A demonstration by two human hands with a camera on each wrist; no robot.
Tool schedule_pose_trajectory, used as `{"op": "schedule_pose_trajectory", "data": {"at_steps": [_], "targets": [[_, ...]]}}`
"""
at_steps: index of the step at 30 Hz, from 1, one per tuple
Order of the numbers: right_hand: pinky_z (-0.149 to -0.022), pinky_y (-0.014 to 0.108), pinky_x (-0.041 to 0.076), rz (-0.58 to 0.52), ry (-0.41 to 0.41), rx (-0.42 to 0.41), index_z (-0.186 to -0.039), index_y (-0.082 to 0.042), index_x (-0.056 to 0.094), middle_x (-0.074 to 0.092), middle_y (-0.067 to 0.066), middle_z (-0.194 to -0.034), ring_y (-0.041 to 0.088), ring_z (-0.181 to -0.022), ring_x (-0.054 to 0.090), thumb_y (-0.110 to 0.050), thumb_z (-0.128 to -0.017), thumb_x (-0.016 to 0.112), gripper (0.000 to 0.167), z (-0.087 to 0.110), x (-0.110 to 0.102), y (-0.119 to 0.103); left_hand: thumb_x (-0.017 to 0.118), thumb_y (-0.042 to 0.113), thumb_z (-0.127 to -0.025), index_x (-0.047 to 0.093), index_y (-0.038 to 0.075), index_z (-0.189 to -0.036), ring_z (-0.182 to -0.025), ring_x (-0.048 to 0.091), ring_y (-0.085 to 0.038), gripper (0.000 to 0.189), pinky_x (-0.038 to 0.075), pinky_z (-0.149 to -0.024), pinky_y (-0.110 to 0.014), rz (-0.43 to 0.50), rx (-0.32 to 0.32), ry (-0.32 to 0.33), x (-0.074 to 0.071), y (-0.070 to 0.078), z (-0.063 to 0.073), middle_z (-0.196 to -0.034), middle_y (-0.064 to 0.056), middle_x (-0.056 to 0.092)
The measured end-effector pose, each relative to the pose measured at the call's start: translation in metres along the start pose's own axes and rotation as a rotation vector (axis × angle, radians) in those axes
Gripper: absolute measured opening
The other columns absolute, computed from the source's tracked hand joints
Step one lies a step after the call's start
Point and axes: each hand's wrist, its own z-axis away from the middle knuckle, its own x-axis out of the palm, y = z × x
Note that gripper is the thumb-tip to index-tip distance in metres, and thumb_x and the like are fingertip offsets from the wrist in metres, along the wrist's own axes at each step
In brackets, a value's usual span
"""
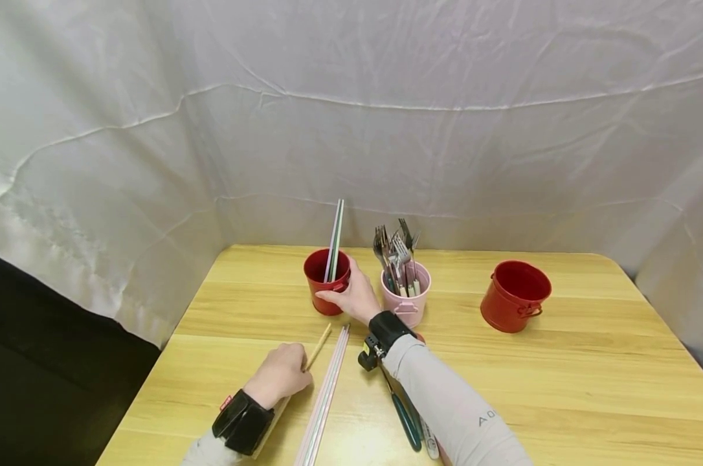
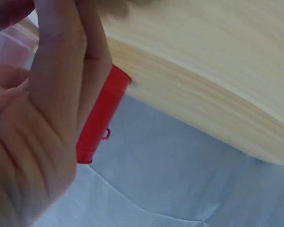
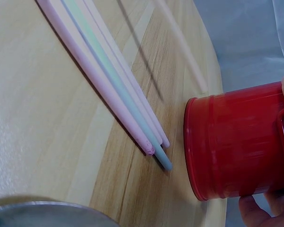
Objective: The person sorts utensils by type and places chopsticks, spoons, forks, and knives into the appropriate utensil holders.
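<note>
My right hand (image 1: 356,294) grips a small red bucket (image 1: 319,298) near its rim, thumb on the near side. Two pastel chopsticks (image 1: 335,239) stand leaning in that bucket. In the right wrist view the bucket (image 3: 236,142) appears sideways, fingertips (image 3: 253,213) at its side. Lower left, my left hand (image 1: 281,374) pinches a pale wooden chopstick (image 1: 321,343), which slants forward above the table; its far end (image 3: 182,45) comes close to the bucket's base in the right wrist view. Between the hands, several pink, white and green chopsticks (image 1: 325,395) lie side by side on the table.
A pink bucket (image 1: 406,307) full of forks and spoons (image 1: 399,252) stands right of my right hand. Farther right is another red bucket (image 1: 505,310). Dark-green-handled cutlery (image 1: 406,421) and a marker-like white item (image 1: 429,440) lie partly under my right forearm. White cloth (image 1: 445,155) hangs behind.
</note>
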Motion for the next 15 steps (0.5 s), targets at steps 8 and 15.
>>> {"op": "schedule_pose_trajectory", "data": {"at_steps": [8, 15], "targets": [[-0.114, 0.049, 0.045, 0.009, 0.013, -0.021, -0.152, -0.006, 0.035, 0.056, 0.017, -0.145, 0.032, -0.133, 0.056, -0.021, -0.078, 0.087, 0.091, 0.000, 0.000, 0.000, 0.072, 0.001, -0.077, 0.057, 0.007, -0.083, -0.068, 0.052, -0.016, 0.016, 0.043, -0.061, -0.029, 0.091, -0.012, -0.024, -0.015, -0.007, 0.002, -0.074, -0.002, 0.056], [-0.116, 0.045, 0.043, -0.017, 0.000, 0.003, -0.152, -0.011, 0.036, 0.056, 0.014, -0.147, 0.029, -0.136, 0.054, -0.022, -0.077, 0.089, 0.093, -0.002, 0.001, 0.003, 0.072, 0.003, -0.080, 0.061, 0.006, -0.089, -0.071, 0.055, -0.016, 0.014, 0.048, -0.065, -0.031, 0.144, -0.012, -0.002, -0.027, -0.008, 0.005, -0.077, -0.002, 0.061]]}}
